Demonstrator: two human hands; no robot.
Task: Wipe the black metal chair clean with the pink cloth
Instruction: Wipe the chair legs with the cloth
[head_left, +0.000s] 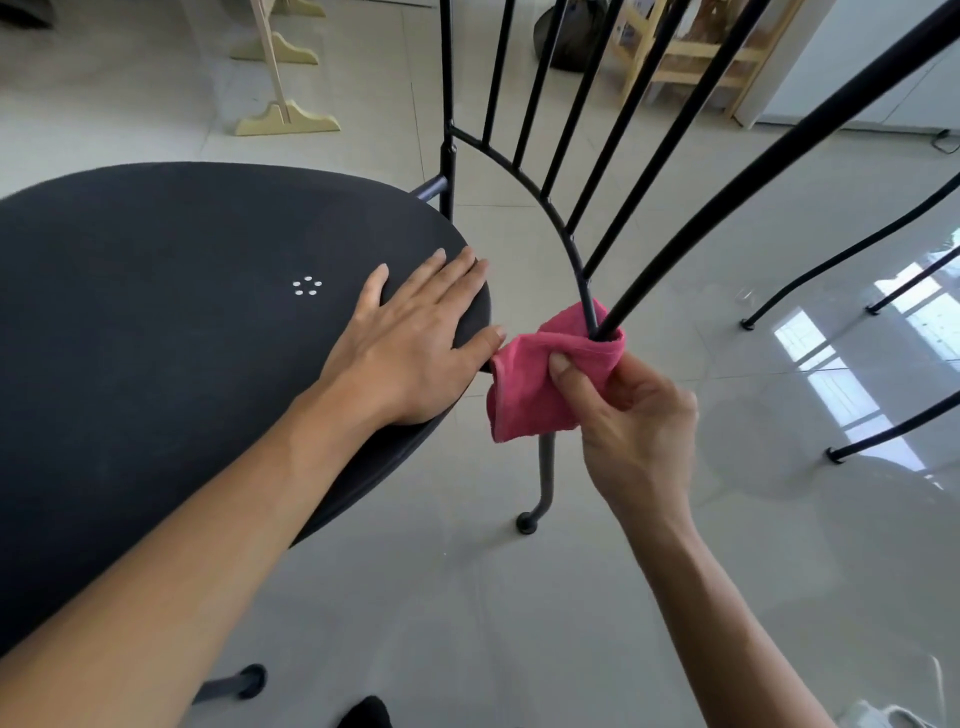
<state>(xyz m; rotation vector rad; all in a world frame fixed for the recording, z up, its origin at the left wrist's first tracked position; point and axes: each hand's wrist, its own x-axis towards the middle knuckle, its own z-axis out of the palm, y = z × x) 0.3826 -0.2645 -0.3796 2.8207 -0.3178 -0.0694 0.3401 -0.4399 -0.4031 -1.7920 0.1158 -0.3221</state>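
Nearest, the right hand (631, 410) has its grip clamped on the soft pink cloth (540, 379), thumb pressed on the fabric's front and fingers curled behind. The cloth is wrapped around the foot of an outer back rod, where that rod meets the curved lower rail, just beside the seat's rear edge; its loose end hangs below. The left hand (410, 338) lies flat with its fingers spread and holding nothing, palm down on the rear edge of the round black seat of the black metal chair (156, 312), its fingertips just beside the cloth. Five small pale dots mark the seat's middle. Farther on, thin black rods fan upward from the curved rail. Beyond stand pale wooden furniture (691, 52) and cream wooden feet (285, 119) on the glossy grey tiled floor (467, 597).
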